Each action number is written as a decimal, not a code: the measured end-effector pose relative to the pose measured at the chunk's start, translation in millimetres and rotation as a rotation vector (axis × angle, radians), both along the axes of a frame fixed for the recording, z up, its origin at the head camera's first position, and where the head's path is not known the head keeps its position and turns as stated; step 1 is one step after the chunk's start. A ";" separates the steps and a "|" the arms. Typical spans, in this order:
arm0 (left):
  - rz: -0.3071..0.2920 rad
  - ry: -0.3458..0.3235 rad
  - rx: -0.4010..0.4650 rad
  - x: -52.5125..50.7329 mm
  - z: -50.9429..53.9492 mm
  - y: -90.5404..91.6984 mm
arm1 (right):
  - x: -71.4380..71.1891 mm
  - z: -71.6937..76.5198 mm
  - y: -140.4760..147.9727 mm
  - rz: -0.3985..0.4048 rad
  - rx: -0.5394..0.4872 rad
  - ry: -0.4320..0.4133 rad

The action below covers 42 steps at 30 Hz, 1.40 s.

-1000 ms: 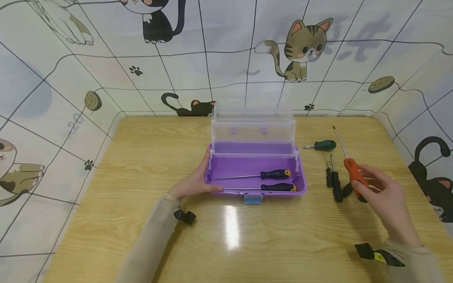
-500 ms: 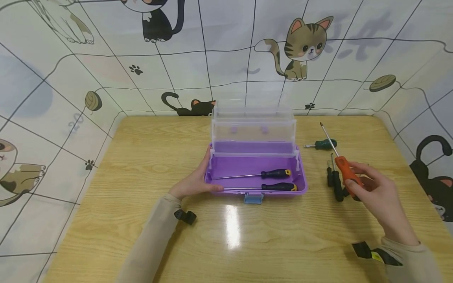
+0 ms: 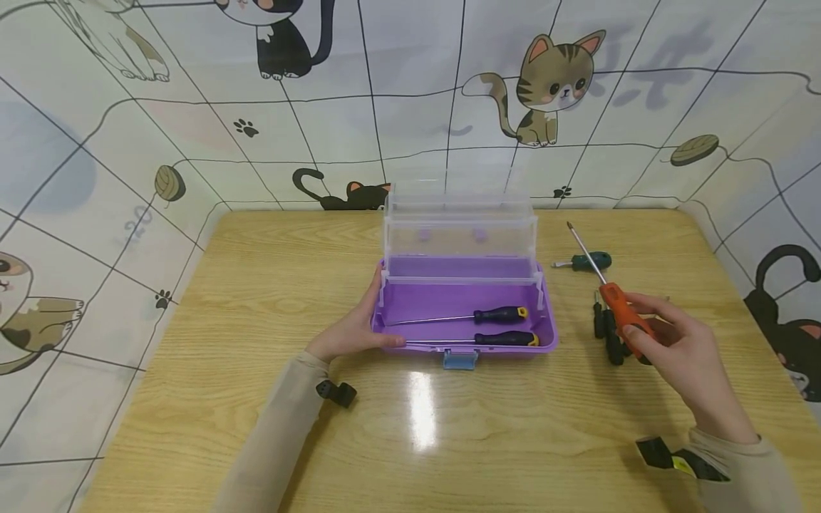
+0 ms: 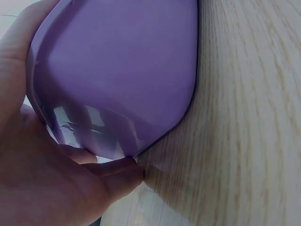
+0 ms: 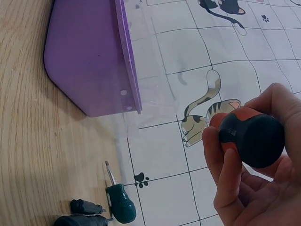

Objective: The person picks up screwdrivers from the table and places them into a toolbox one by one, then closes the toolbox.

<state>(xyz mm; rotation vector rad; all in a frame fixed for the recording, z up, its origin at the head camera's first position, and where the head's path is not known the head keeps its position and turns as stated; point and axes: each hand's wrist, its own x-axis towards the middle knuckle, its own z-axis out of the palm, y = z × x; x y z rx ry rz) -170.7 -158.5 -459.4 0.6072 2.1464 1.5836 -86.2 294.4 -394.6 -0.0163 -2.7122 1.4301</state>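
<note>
My right hand [image 3: 693, 363] pinches the handle of an orange-and-black screwdriver [image 3: 617, 308] above the right side of the table, its shaft pointing up and left. In the right wrist view the dark butt end of its handle faces the camera. My left hand [image 3: 346, 331] grips the left end of a purple toolbox [image 3: 442, 296], thumb on the front rim; in the left wrist view its fingers wrap round the end wall. Two black-and-yellow screwdrivers, one rear [image 3: 502, 314] and one front [image 3: 507, 338], lie inside with handles rightward. The toolbox's clear lid [image 3: 458, 239] stands raised.
A short green screwdriver [image 3: 591, 261] lies right of the toolbox. Several black-handled screwdrivers [image 5: 81, 220] lie near it, partly hidden under the held one in the head view. A blue latch [image 3: 460, 360] hangs at the toolbox front. Cat-patterned sheeting [image 3: 410, 121] surrounds the wooden table [image 3: 513, 434].
My right hand has shifted slightly left with the orange screwdriver, whose tip has swung leftward, past the green screwdriver. My left hand and the toolbox have stayed in place.
</note>
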 end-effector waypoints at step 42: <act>0.012 -0.043 0.070 0.2 12.5 5.3 | -31.2 4.1 -37.8 0.383 -0.049 -0.080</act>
